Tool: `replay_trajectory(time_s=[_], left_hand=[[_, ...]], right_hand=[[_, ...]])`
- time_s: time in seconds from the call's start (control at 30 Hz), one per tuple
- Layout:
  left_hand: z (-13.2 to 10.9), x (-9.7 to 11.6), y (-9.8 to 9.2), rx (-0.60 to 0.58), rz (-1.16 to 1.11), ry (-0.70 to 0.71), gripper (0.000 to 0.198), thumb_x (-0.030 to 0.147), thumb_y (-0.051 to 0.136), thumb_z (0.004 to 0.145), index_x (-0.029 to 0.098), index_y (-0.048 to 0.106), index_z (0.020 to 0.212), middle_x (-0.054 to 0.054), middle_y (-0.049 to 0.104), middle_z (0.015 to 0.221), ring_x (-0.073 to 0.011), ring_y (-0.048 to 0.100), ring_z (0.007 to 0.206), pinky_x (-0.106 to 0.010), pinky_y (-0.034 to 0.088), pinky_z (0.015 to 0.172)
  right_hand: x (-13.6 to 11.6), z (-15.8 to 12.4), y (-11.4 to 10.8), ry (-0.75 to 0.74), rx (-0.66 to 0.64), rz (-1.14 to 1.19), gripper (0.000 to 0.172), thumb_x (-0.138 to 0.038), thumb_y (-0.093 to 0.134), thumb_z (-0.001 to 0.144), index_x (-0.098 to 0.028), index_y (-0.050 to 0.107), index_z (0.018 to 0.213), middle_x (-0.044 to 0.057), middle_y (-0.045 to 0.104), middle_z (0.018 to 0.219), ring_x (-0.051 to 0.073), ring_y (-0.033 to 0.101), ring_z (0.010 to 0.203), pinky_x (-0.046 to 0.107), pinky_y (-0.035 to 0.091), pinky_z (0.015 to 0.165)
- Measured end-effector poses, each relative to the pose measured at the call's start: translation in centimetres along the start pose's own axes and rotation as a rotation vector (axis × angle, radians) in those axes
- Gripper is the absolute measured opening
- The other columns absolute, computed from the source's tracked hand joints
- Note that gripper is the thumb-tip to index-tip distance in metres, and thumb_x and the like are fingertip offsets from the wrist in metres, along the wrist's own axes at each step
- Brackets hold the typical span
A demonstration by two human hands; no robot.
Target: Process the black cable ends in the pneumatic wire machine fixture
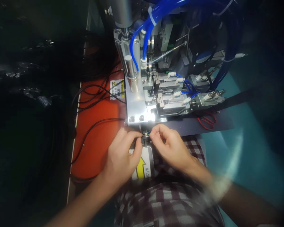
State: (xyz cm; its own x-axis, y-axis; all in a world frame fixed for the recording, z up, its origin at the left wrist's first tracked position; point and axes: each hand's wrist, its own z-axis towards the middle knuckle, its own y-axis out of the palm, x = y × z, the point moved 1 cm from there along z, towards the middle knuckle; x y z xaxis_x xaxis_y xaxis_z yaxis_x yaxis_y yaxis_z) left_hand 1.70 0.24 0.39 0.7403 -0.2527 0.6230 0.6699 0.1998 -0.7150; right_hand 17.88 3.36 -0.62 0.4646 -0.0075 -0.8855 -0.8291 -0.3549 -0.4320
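Both hands meet at the front edge of a metal machine (137, 107), just below its bright plate. My left hand (123, 151) pinches a thin dark cable end, with thumb and forefinger close together. Facing it from the right, my right hand (169, 143) has its fingertips pressed together on thin wires. Between the fingertips small coloured wires (146, 135) show over a small dark fixture (144, 142). Whether the wires rest in the fixture cannot be made out. Below is a white label with a yellow arrow (140, 168), partly covered by my left hand.
Black cables (92, 126) cross an orange surface (94, 151) at the left, near a yellow warning label (117, 90). Blue air tubes (165, 9) arch over the machine. Red wire (207, 123) lies at the right. A dark cable bundle (94, 60) is at the upper left.
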Motion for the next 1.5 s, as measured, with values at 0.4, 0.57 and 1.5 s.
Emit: replay_trajectory(time_s=[0.4, 0.57, 1.5], left_hand=[[-0.14, 0.06, -0.05, 0.001, 0.004, 0.002, 0.011, 0.008, 0.057, 0.083, 0.013, 0.066, 0.085, -0.005, 0.061, 0.08, -0.0135, 0.06, 0.073, -0.024, 0.049, 0.068], [-0.11, -0.01, -0.05, -0.004, 0.003, -0.002, 0.011, 0.008, 0.057, 0.083, 0.013, 0.066, 0.087, -0.004, 0.061, 0.08, -0.0137, 0.06, 0.074, -0.025, 0.05, 0.068], [-0.25, -0.21, -0.02, -0.007, -0.002, 0.017, 0.011, 0.007, 0.058, 0.083, 0.011, 0.067, 0.088, -0.005, 0.062, 0.083, -0.0138, 0.06, 0.079, -0.024, 0.048, 0.074]], right_hand=[[-0.18, 0.06, 0.0, 0.006, 0.012, -0.03, 0.014, -0.023, 0.048, 0.09, -0.02, 0.053, 0.077, -0.006, 0.047, 0.057, 0.01, 0.042, 0.05, 0.023, 0.033, 0.05], [-0.37, 0.11, -0.09, -0.008, 0.012, -0.036, 0.013, -0.022, 0.048, 0.09, -0.02, 0.053, 0.078, -0.005, 0.049, 0.059, 0.01, 0.043, 0.052, 0.023, 0.033, 0.052], [-0.04, 0.4, -0.11, -0.01, -0.005, -0.056, 0.012, -0.021, 0.049, 0.089, -0.019, 0.053, 0.078, -0.005, 0.05, 0.058, 0.01, 0.044, 0.052, 0.024, 0.032, 0.054]])
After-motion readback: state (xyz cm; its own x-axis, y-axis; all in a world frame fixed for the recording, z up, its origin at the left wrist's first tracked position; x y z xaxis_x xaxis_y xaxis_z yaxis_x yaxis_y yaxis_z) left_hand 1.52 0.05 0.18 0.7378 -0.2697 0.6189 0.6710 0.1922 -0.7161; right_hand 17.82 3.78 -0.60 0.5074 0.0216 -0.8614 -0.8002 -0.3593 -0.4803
